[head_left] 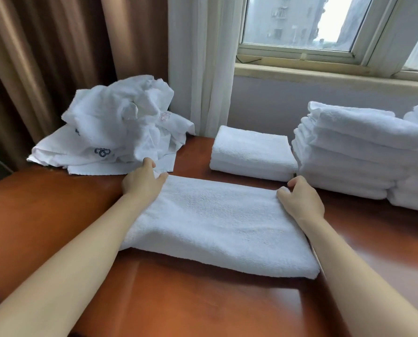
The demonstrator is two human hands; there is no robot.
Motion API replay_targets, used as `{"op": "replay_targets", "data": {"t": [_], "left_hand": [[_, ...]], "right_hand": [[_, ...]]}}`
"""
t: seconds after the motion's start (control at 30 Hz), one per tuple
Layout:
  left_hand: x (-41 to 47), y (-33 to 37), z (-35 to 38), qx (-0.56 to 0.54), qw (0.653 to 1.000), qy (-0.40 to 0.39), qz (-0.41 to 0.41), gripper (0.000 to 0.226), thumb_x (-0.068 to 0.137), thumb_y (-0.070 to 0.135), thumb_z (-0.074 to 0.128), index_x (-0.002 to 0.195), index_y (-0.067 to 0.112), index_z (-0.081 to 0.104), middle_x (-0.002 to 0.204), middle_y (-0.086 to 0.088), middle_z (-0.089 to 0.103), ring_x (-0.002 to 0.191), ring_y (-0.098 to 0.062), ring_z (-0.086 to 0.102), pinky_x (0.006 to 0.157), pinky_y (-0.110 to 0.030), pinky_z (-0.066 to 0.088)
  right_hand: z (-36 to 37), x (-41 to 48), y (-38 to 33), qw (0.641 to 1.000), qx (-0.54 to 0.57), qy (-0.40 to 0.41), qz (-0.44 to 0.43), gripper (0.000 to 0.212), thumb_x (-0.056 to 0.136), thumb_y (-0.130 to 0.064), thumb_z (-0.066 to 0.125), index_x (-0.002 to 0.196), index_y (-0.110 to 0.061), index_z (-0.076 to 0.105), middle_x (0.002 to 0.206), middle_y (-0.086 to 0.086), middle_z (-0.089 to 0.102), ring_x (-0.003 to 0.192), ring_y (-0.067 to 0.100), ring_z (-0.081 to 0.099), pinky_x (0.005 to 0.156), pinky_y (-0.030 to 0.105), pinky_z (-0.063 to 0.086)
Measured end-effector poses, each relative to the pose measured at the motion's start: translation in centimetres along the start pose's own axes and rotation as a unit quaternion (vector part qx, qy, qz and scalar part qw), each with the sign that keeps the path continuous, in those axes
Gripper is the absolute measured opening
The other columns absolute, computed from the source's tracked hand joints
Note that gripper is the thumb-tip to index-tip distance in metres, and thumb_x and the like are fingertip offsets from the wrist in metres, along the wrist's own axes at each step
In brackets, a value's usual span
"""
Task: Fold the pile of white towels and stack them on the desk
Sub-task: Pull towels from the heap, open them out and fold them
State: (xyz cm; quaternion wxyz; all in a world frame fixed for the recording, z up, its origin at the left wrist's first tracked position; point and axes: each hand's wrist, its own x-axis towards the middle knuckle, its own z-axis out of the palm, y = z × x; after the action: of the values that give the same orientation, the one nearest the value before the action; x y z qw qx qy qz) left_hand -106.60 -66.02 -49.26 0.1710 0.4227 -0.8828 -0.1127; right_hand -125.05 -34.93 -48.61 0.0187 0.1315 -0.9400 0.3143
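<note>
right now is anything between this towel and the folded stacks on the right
Nothing visible does. The left hand and right hand hold the half-folded towel by its far corners; only bare desk separates it from the single folded towel behind, with the tall stack beside the right hand.

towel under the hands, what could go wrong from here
1. The left hand holds the towel corner right against the loose pile; lifting it could drag a pile edge along.
2. The towel's left side bows inward, so the next fold may come out crooked.
3. The right hand grips the other corner close to the tall stack; a wide swing might nudge it.
</note>
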Motion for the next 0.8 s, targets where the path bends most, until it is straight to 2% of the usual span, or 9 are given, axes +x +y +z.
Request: {"op": "replay_targets", "data": {"t": [0.13, 0.2, 0.27, 0.3, 0.37, 0.43, 0.5, 0.57, 0.8], "left_hand": [[0.3, 0.0, -2.4, -0.153, 0.979, -0.118, -0.063, 0.061, 0.094, 0.061, 0.048, 0.136, 0.018, 0.041, 0.135, -0.006, 0.05, 0.121, -0.03, 0.051, 0.09, -0.037, 0.041], [-0.7, -0.9, -2.8, -0.247, 0.962, -0.102, -0.053, 0.027, 0.093, 0.045, 0.06, 0.102, 0.021, 0.053, 0.106, -0.001, 0.053, 0.101, -0.023, 0.051, 0.081, -0.035, 0.04], [-2.1, -2.1, -3.2, -0.312, 0.945, -0.089, -0.05, 0.019, 0.093, 0.032, 0.064, 0.082, 0.025, 0.05, 0.091, 0.002, 0.051, 0.092, -0.02, 0.049, 0.075, -0.032, 0.038], [-2.8, -2.6, -3.4, -0.334, 0.936, -0.096, -0.062, 0.012, 0.094, 0.031, 0.064, 0.091, 0.023, 0.055, 0.096, 0.0, 0.055, 0.094, -0.021, 0.053, 0.079, -0.032, 0.042], [-4.5, -3.2, -4.4, -0.379, 0.912, -0.115, -0.104, 0.039, 0.093, 0.031, 0.065, 0.128, 0.015, 0.055, 0.109, -0.001, 0.06, 0.098, -0.022, 0.062, 0.079, -0.034, 0.052], [-5.9, -3.6, -5.1, -0.408, 0.894, -0.13, -0.129, 0.053, 0.094, 0.03, 0.065, 0.141, 0.013, 0.047, 0.105, -0.001, 0.062, 0.088, -0.018, 0.064, 0.066, -0.03, 0.052], [-7.2, -3.9, -5.5, -0.412, 0.891, -0.139, -0.128, 0.055, 0.094, 0.031, 0.065, 0.142, 0.014, 0.046, 0.111, -0.004, 0.064, 0.083, -0.016, 0.062, 0.065, -0.028, 0.049], [-8.5, -4.1, -6.1, -0.406, 0.895, -0.141, -0.12, 0.058, 0.093, 0.034, 0.066, 0.143, 0.015, 0.045, 0.121, -0.004, 0.06, 0.087, -0.012, 0.059, 0.068, -0.027, 0.046], [-12.9, -4.7, -6.3, -0.386, 0.912, -0.09, -0.106, 0.072, 0.09, 0.03, 0.069, 0.15, 0.013, 0.034, 0.127, -0.004, 0.054, 0.11, -0.018, 0.051, 0.094, -0.031, 0.038]], "right_hand": [[-1.2, -0.1, 0.3, 0.996, 0.07, -0.044, 0.021, 0.036, 0.093, -0.036, 0.052, 0.116, -0.011, 0.063, 0.113, 0.006, 0.066, 0.107, 0.028, 0.059, 0.078, 0.032, 0.039], [-1.8, -0.6, 0.8, 0.99, 0.126, -0.056, 0.018, 0.031, 0.092, -0.038, 0.055, 0.106, -0.012, 0.064, 0.099, 0.002, 0.061, 0.096, 0.025, 0.055, 0.078, 0.032, 0.039], [-2.2, -1.4, 1.3, 0.98, 0.182, -0.073, 0.025, 0.016, 0.091, -0.036, 0.058, 0.094, -0.021, 0.054, 0.087, -0.006, 0.047, 0.086, 0.019, 0.044, 0.078, 0.033, 0.038], [-2.5, -2.0, 1.3, 0.975, 0.204, -0.081, 0.029, 0.014, 0.09, -0.035, 0.058, 0.087, -0.026, 0.048, 0.081, -0.01, 0.039, 0.079, 0.015, 0.04, 0.074, 0.032, 0.038], [-3.0, -3.3, 1.1, 0.964, 0.243, -0.098, 0.033, 0.026, 0.085, -0.034, 0.059, 0.076, -0.035, 0.036, 0.077, -0.014, 0.031, 0.067, 0.009, 0.034, 0.062, 0.026, 0.033], [-3.4, -4.5, 0.9, 0.959, 0.264, -0.102, 0.034, 0.013, 0.082, -0.035, 0.062, 0.092, -0.034, 0.054, 0.093, -0.011, 0.049, 0.08, 0.011, 0.05, 0.068, 0.026, 0.037], [-3.6, -5.5, 0.8, 0.954, 0.281, -0.096, 0.04, 0.055, 0.088, -0.03, 0.063, 0.14, -0.017, 0.05, 0.139, 0.002, 0.052, 0.123, 0.022, 0.052, 0.091, 0.03, 0.038], [-3.9, -6.5, 0.9, 0.96, 0.269, -0.067, 0.024, 0.065, 0.091, -0.026, 0.062, 0.15, -0.012, 0.039, 0.151, 0.004, 0.044, 0.133, 0.022, 0.045, 0.096, 0.03, 0.034], [-4.8, -11.4, 3.0, 0.967, 0.251, -0.025, 0.022, 0.055, 0.089, -0.023, 0.062, 0.141, -0.013, 0.049, 0.098, -0.009, 0.058, 0.099, 0.018, 0.056, 0.086, 0.032, 0.042]]}}
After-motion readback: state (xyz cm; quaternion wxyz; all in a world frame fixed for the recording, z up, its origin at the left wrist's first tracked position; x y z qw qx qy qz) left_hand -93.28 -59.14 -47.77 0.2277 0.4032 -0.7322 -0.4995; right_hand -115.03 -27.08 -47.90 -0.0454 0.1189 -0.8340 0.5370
